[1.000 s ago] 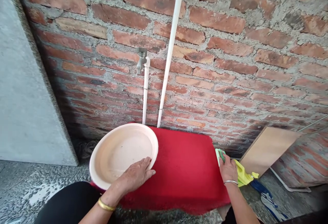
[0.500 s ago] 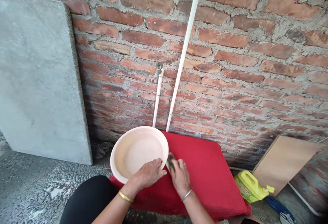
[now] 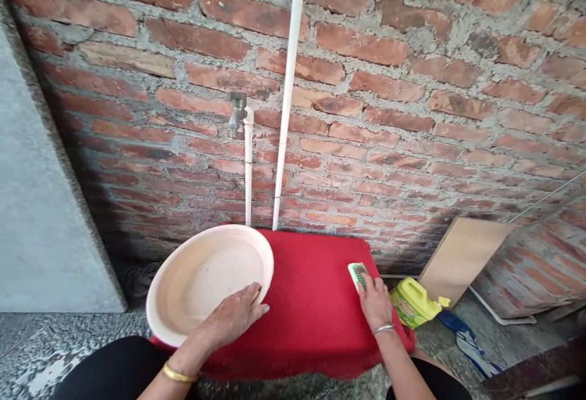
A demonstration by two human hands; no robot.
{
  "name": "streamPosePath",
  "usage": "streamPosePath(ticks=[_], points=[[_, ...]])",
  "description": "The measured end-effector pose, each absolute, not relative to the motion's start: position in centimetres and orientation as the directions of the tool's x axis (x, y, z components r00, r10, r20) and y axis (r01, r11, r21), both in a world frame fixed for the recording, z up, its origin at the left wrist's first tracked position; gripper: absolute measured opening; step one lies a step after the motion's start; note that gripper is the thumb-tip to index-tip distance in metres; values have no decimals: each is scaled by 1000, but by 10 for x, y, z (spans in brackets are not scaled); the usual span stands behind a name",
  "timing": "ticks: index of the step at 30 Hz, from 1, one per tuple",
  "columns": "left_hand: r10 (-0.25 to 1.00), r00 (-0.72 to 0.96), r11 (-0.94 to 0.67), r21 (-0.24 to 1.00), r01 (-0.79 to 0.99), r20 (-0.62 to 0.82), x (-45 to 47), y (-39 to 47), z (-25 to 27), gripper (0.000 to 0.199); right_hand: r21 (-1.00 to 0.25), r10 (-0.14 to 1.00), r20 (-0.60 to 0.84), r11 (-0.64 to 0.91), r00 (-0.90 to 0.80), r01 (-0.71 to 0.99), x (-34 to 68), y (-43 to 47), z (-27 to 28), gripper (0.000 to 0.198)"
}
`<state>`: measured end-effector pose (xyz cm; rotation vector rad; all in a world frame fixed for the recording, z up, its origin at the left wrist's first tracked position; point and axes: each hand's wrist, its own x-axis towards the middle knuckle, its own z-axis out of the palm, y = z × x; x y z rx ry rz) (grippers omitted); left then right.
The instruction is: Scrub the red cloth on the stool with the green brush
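Observation:
A wide, pale pink plastic basin (image 3: 167, 265) stands tilted on the left end of a low surface covered by a red cloth (image 3: 311, 302). My left hand (image 3: 231, 317) grips the basin's right rim, fingers on the inner side and thumb outside. Over at the cloth's right end, my right hand (image 3: 375, 302) is closed around a green and white scrub brush (image 3: 357, 273). The brush is low over the cloth or on it; its underside is hidden. Inside the basin there may be clear water, but I cannot tell for sure.
A tap (image 3: 237, 110) and white pipes (image 3: 286, 101) run up the brick wall (image 3: 389, 101). A grey slab (image 3: 41, 192) leans at left. To the right are a yellow jug (image 3: 414, 302), a tan board (image 3: 462, 253) and a blue slipper (image 3: 473, 345).
My right hand has carried the scrub brush from beside the basin to the cloth's right end. My left hand stays on the basin rim. The view has shifted to the right.

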<state>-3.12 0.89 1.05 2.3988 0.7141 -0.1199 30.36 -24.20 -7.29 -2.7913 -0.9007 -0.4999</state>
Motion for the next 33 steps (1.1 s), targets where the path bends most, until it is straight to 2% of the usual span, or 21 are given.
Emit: streamPosePath(ticks=[5,7,9,12,15,17,19,23,26,29,33], points=[[463,848,-651,550,523,-258,-30,8,12,47,-114,317,386,-916,866,385,334,-308,-70,42],[458,854,-659,550,513,-248,-29,7,12,48,-155,269,405,-922,874,355,332,-319,-70,49],[455,858,-666,548,505,-237,-29,6,14,49,-236,263,447,-887,855,397,321,-317,-70,58],[459,856,-665,547,508,-237,-29,4,19,46,-374,353,499,-736,791,565,285,-287,-71,63],[458,857,-660,555,507,-238,-31,4,25,44,-405,570,484,-527,664,747,224,-240,-77,50],[448,865,-658,571,491,-228,-32,5,27,45,-348,714,468,-392,520,851,177,-210,-84,37],[440,872,-658,583,477,-216,-33,6,26,45,-262,806,451,-292,384,920,133,-186,-92,28],[443,873,-662,581,473,-206,-33,7,21,45,-127,871,433,-196,232,972,88,-163,-101,29],[447,871,-661,580,476,-206,-33,8,18,45,-104,861,438,-237,259,966,101,-169,-102,31],[446,870,-664,573,479,-210,-32,7,19,44,-124,799,470,-361,375,924,146,-195,-102,28],[448,869,-681,549,485,-211,-32,5,23,42,-158,660,515,-554,547,817,218,-254,-102,48]])
